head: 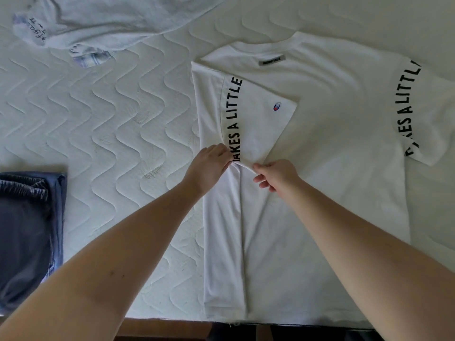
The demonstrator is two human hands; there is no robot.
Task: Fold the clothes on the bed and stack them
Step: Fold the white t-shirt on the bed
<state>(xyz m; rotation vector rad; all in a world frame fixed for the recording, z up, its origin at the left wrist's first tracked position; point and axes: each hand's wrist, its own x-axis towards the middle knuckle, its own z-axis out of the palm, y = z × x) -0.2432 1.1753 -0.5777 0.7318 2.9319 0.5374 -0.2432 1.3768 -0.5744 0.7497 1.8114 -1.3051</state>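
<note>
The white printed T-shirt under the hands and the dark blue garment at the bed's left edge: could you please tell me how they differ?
The white printed T-shirt is only partly folded, one side turned in, while the dark blue garment already lies as a compact folded pile. The T-shirt bears black lettering; the blue garment shows none. The left hand and right hand hold the T-shirt; nothing touches the blue garment. Both lie on the quilted mattress.
</note>
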